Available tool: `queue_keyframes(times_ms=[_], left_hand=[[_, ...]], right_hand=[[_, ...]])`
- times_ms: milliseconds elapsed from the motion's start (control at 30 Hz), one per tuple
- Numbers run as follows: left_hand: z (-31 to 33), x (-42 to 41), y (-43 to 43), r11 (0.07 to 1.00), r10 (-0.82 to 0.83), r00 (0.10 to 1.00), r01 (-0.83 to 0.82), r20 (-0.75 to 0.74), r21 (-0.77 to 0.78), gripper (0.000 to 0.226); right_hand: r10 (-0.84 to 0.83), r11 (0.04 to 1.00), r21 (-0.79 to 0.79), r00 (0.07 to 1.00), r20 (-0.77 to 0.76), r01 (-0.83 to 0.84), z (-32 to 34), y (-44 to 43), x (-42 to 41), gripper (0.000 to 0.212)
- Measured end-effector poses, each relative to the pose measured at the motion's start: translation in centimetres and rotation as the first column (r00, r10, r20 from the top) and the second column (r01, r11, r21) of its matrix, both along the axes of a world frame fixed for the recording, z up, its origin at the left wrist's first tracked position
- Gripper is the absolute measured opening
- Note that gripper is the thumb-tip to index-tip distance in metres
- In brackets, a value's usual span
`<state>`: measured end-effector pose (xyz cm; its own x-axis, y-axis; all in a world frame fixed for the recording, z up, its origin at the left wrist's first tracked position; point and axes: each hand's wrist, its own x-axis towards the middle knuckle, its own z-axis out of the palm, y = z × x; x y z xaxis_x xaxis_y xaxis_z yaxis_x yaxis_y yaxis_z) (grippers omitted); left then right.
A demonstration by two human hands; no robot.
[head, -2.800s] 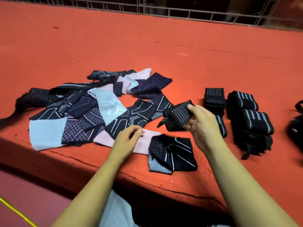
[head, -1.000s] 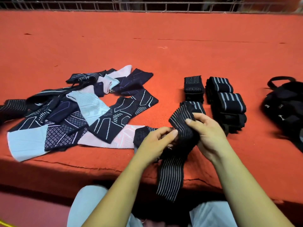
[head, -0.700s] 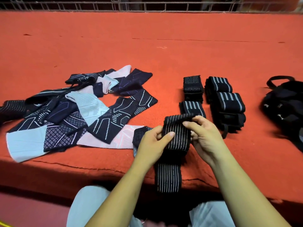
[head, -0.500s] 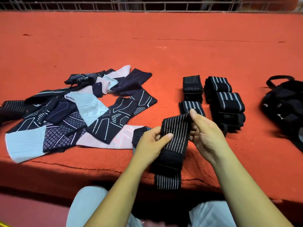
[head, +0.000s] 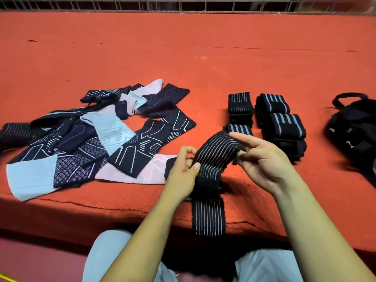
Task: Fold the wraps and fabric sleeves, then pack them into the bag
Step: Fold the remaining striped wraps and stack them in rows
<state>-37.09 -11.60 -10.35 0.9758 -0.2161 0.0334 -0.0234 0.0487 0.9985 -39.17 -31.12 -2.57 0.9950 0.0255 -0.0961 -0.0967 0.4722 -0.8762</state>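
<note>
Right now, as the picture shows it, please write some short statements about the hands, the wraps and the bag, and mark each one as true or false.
1. The left hand and the right hand both hold the striped wrap. True.
2. One end of the striped wrap hangs over the near edge of the table. True.
3. The bag lies left of the pile of sleeves. False: the bag is at the far right and the pile of sleeves is at the left.
4. No wrap is folded. False: folded wraps lie on the table, left of the bag.
</note>
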Motion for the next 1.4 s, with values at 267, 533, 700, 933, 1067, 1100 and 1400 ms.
queue_keyframes(times_ms=[267, 533, 700, 933, 1067, 1100, 1400], left_hand=[[2.1, -2.1, -1.0, 0.828, -0.540, 0.819, 0.476, -0.193, -0.297, 0.077], [2.2, -2.8, -0.9, 0.743, -0.604, 0.743, 0.395, -0.288, -0.541, 0.053], [1.4, -2.0, -1.5, 0.839, -0.454, 0.769, 0.199, -0.450, -0.507, 0.060], [-0.2, -0.5, -1.8, 0.772, -0.443, 0.756, 0.047, -0.483, -0.634, 0.072], [-1.2, 0.4, -2.1, 0.767, -0.346, 0.756, -0.113, -0.556, -0.632, 0.083], [-1.3, 0.5, -2.0, 0.782, -0.322, 0.746, -0.139, -0.583, -0.608, 0.083], [-2.1, 1.0, -1.8, 0.807, -0.302, 0.725, -0.152, -0.619, -0.571, 0.103]], right_hand=[[-0.014, 0.815, -0.557, 0.967, 0.254, 0.158, 1.9, 1.1, 0.8, 0.009], [-0.125, 0.703, -0.650, 0.950, 0.285, 0.288, 2.6, 1.7, 2.2, 0.012], [-0.133, 0.529, -0.748, 0.909, 0.394, 0.402, 2.5, 1.8, 3.5, 0.013], [-0.210, 0.607, -0.619, 0.852, 0.480, 0.498, 0.9, 3.1, 2.5, 0.019], [-0.077, 0.586, -0.678, 0.864, 0.498, 0.444, -2.0, 4.1, 0.2, 0.027], [-0.038, 0.558, -0.709, 0.866, 0.498, 0.432, -2.9, 4.2, -0.5, 0.025], [0.163, 0.321, -0.852, 0.862, 0.480, 0.414, -9.0, 4.9, -4.7, 0.016]])
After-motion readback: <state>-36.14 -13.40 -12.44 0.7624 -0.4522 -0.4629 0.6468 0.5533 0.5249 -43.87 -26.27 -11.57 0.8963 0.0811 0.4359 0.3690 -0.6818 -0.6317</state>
